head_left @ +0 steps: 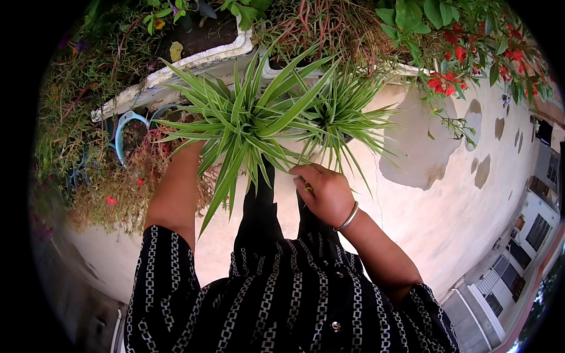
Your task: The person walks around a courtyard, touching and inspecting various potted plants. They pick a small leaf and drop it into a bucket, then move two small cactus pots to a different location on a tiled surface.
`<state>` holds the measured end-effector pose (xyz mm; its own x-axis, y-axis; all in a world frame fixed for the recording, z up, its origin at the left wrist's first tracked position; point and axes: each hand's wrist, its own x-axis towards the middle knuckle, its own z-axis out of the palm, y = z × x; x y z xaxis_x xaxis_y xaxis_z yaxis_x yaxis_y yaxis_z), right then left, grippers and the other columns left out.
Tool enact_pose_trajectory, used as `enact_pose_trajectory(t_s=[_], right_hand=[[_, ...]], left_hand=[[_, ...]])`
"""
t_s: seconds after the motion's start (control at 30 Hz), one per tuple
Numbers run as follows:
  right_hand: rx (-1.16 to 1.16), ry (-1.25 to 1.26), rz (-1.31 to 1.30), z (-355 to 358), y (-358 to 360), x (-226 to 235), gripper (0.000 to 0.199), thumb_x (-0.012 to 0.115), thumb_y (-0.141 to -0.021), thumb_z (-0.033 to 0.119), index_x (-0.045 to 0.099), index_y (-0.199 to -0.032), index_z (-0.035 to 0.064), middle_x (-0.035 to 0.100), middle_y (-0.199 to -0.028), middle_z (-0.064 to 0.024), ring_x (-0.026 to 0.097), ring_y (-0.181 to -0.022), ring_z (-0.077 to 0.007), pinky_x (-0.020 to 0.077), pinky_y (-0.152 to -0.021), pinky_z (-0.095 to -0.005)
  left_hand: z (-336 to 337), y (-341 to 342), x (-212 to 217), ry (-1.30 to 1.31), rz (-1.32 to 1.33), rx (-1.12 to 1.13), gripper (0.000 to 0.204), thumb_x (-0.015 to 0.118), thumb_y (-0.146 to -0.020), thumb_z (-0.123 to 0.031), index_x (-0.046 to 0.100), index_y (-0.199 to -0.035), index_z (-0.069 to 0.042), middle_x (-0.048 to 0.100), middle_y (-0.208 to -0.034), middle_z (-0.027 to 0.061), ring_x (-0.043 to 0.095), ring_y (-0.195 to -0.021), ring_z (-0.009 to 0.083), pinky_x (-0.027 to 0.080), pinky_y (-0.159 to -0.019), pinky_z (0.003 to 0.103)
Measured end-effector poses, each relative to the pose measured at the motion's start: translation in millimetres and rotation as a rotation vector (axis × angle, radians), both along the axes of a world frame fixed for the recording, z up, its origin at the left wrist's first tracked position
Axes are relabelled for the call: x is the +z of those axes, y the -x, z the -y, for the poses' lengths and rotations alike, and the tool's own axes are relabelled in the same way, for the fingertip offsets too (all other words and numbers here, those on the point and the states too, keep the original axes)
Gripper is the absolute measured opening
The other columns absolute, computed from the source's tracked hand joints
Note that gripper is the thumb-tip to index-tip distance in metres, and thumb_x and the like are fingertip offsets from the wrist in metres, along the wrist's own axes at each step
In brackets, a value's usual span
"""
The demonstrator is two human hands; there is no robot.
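Note:
A spider plant (pixel 247 120) with green, white-striped leaves spreads in front of me. My left forearm (pixel 176 191) reaches up under its left side, and the leaves hide that hand, its fingers and whatever it touches. Just right of the plant's lower leaves is my right hand (pixel 326 191), with a ring and a metal bangle. Its fingers are closed, thumb and forefinger pinched at the tip of a long leaf (pixel 276 162). A second spider plant (pixel 335 120) stands close on the right, its leaves overlapping the first. The leaves cover most of any pots below.
A white planter with a chipped rim (pixel 194 62) runs behind the plants. Trailing stems and a light blue curved object (pixel 125 132) lie at left. Red flowers (pixel 444 82) hang at upper right over the pale floor with grey patches (pixel 424 147).

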<state>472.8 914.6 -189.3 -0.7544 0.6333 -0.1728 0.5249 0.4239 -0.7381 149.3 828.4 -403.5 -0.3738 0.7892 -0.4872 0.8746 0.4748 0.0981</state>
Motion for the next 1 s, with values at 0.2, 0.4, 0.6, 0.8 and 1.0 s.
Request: enact_pose_trajectory(t_s=[0.2,0.4,0.6,0.8,1.0], right_hand=[[0.02,-0.011,-0.036,5.8,-11.4,18.6,0.012,0.062,-0.076,0.01,0.059,-0.087,0.0091,0.056,-0.071,-0.008,0.058,-0.061,-0.0273,0.0464,-0.054,-0.0371],[0.088,-0.031,-0.092,-1.6,-29.8,59.5,0.015,0.063,-0.075,0.009,0.059,-0.089,0.0096,0.056,-0.076,-0.0084,0.058,-0.066,-0.0281,0.0471,-0.059,-0.0379],[0.159,-0.064,-0.14,-6.1,-78.8,95.8,0.018,0.062,-0.075,0.008,0.061,-0.093,0.0106,0.058,-0.079,-0.0078,0.06,-0.071,-0.0246,0.0484,-0.063,-0.0345],[0.103,-0.046,-0.218,-6.2,-164.0,95.2,0.025,0.062,-0.072,0.006,0.059,-0.096,0.0099,0.055,-0.089,-0.0113,0.057,-0.083,-0.0294,0.0478,-0.072,-0.0354],[-0.001,-0.02,-0.236,13.8,-229.2,109.7,0.026,0.061,-0.075,-0.001,0.06,-0.099,0.0075,0.057,-0.093,-0.0099,0.058,-0.085,-0.0246,0.0481,-0.076,-0.0313]], left_hand=[[25.3,-7.9,25.3,-0.12,0.102,0.168,0.034,0.061,-0.078,-0.026,0.063,-0.102,-0.003,0.064,-0.098,0.0169,0.061,-0.091,0.0327,0.046,-0.081,0.038],[53.7,-21.6,133.3,-0.409,0.483,0.644,0.035,0.056,-0.084,-0.013,0.055,-0.116,0.001,0.063,-0.105,0.0165,0.06,-0.096,0.0259,0.046,-0.082,0.035],[97.2,-69.3,206.4,-0.704,0.678,0.825,0.039,0.057,-0.084,-0.009,0.051,-0.119,0.004,0.061,-0.109,0.0134,0.058,-0.094,0.0175,0.046,-0.079,0.028],[101.7,-146.7,280.8,-0.752,0.723,0.777,0.04,0.056,-0.085,-0.01,0.049,-0.123,0.001,0.058,-0.114,0.0108,0.058,-0.097,0.0157,0.046,-0.08,0.027],[86.1,-216.8,325.5,-0.749,0.876,0.624,0.04,0.055,-0.085,-0.006,0.047,-0.123,0.003,0.056,-0.117,0.0146,0.056,-0.102,0.0184,0.044,-0.087,0.028]])
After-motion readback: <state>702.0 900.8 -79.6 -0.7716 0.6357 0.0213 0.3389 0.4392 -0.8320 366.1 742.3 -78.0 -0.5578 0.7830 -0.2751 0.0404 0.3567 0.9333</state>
